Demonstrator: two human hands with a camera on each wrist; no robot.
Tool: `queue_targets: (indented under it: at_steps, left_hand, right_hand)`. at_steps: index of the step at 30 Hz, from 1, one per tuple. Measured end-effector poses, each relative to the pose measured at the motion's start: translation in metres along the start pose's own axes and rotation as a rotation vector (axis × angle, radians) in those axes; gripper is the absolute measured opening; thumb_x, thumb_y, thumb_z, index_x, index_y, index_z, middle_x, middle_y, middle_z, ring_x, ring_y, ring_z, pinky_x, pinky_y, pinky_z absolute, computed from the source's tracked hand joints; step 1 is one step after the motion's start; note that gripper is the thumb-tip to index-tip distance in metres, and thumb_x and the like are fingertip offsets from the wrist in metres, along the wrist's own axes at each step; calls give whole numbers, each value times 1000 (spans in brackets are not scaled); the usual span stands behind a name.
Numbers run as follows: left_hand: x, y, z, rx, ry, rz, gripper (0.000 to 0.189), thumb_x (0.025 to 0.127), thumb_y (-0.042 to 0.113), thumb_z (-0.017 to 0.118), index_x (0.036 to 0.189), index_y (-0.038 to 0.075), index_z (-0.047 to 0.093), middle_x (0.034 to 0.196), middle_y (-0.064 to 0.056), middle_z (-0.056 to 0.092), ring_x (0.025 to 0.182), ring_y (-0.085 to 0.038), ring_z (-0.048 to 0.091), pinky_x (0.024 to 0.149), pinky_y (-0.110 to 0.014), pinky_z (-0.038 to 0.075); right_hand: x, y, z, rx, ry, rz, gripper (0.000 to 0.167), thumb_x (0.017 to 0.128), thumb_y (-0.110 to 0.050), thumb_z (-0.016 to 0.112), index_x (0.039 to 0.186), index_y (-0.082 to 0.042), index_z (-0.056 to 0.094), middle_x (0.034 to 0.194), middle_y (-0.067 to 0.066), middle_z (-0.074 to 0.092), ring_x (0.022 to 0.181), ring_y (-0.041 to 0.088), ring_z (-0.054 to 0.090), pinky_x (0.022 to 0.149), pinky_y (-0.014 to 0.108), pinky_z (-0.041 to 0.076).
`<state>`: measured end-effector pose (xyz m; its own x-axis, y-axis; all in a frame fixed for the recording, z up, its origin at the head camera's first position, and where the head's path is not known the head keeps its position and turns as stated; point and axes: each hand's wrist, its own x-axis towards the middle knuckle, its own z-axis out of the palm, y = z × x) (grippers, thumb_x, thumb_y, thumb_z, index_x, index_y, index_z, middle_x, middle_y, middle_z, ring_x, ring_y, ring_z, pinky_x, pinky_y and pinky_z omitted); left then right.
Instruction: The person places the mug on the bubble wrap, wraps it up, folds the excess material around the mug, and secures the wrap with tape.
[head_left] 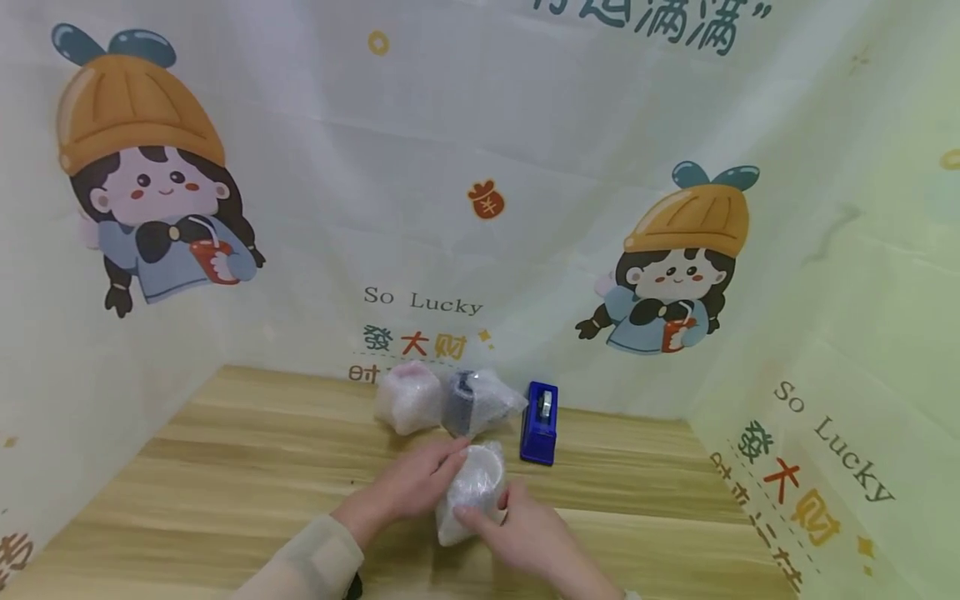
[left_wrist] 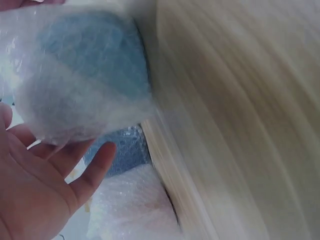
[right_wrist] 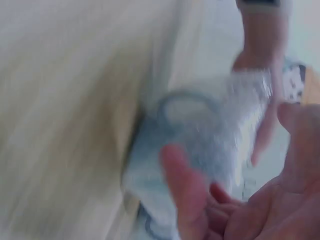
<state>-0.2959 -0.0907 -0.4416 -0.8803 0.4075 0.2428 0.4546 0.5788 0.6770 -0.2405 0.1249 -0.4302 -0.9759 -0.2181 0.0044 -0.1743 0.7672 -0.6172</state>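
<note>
A light-blue cup in bubble wrap [head_left: 472, 493], its curved rim or handle [right_wrist: 187, 95] showing through blurred in the right wrist view, is low over the wooden table between both hands. My right hand [head_left: 528, 529] holds it from the right, thumb lying across the front of the wrap; some of its fingers [right_wrist: 185, 195] bend beside it. On the other side, my left hand [head_left: 420, 477] touches the wrap with loosely extended fingers [left_wrist: 97, 167]. Exact contact behind the wrap is hidden.
Behind it stand a dark-blue bubble-wrapped item [head_left: 465, 402] and a pinkish-white bubble-wrapped item [head_left: 408, 398]. A blue tape dispenser [head_left: 540, 423] is to their right. Printed cloth [head_left: 525, 250] walls in the wooden table [head_left: 247, 442] at the back and sides.
</note>
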Motion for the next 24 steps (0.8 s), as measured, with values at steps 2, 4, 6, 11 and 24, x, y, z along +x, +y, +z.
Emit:
queue_targets:
  at_steps: [2, 4, 6, 11, 24]
  left_hand:
    - [-1, -2, -2, -36, -5, 6, 43, 118, 26, 46, 149, 3, 66, 144, -21, 72, 136, -42, 66, 119, -63, 49]
    - [-1, -5, -4, -70, -3, -4, 42, 118, 24, 45, 146, 4, 69, 142, -17, 74, 135, -40, 67, 118, -62, 51]
    - [-1, -8, -5, -82, 16, -15, 40, 118, 23, 46, 144, 5, 71, 144, -16, 73, 137, -39, 66, 119, -60, 51]
    - [-6, -16, -10, -59, 117, -21, 30, 113, 15, 52, 129, 5, 76, 127, -13, 79, 121, -31, 74, 105, -50, 60]
    - [-8, -23, -14, -76, 149, -273, 17, 104, 25, 70, 104, 9, 64, 86, -2, 68, 77, -14, 63, 70, -31, 56]
  right_hand:
    - [-2, -4, 9, -26, -12, 5, 95, 92, -77, 72, 132, 7, 56, 114, 25, 76, 99, 38, 76, 80, 56, 62]
    - [-2, -6, 17, -18, 2, 9, 104, 88, -74, 78, 139, 13, 49, 123, 32, 73, 106, 44, 75, 86, 61, 62]
    - [1, -6, 20, -6, 17, 12, 101, 87, -67, 82, 138, 12, 48, 122, 32, 72, 105, 43, 75, 85, 60, 62]
    - [13, 4, 11, 75, -10, -54, 69, 86, -41, 83, 132, 2, 54, 111, 17, 72, 93, 31, 69, 75, 49, 59]
    - [56, 32, -6, 20, 164, -108, 29, 91, -16, 74, 113, 2, 70, 93, 8, 63, 84, 19, 58, 72, 33, 52]
